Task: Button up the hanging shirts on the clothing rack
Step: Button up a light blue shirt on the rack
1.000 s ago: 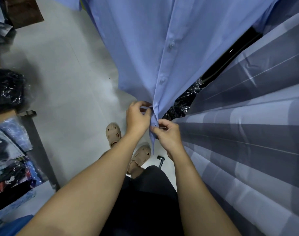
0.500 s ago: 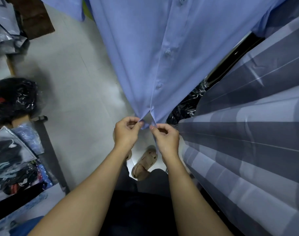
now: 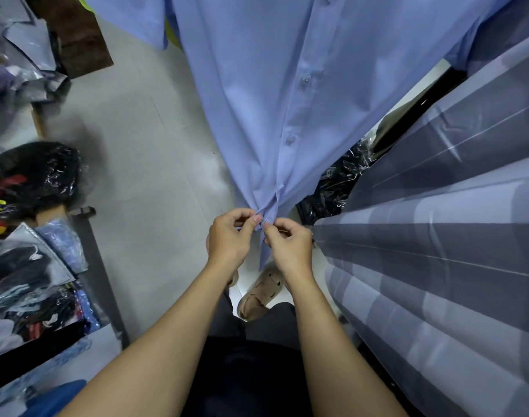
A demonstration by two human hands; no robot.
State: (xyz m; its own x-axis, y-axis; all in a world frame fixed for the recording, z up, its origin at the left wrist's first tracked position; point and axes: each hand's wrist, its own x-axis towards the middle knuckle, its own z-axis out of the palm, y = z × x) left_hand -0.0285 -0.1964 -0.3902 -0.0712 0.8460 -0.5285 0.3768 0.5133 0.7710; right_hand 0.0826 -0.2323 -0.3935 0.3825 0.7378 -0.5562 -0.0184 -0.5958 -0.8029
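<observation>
A light blue shirt [image 3: 272, 94] hangs in front of me, its front placket running down toward my hands. Three fastened buttons show along the placket, the lowest [image 3: 289, 140] above my hands. My left hand [image 3: 231, 236] pinches the shirt's left bottom edge between thumb and fingers. My right hand [image 3: 288, 243] pinches the right bottom edge, fingertips almost touching the left hand's. The two hems are drawn together at my fingertips; whether a button sits between them is hidden.
A grey and pale blue striped garment [image 3: 443, 236] hangs close on the right. Black goods in clear plastic [image 3: 335, 182] lie behind the shirt. Shelves with bagged clothes [image 3: 31, 266] stand at the left. Below are pale floor [image 3: 142, 152] and my sandalled foot [image 3: 260, 293].
Both hands slid down the placket to the shirt's bottom edge and closed together. My view tilted up, showing more of the shirt and its upper buttons.
</observation>
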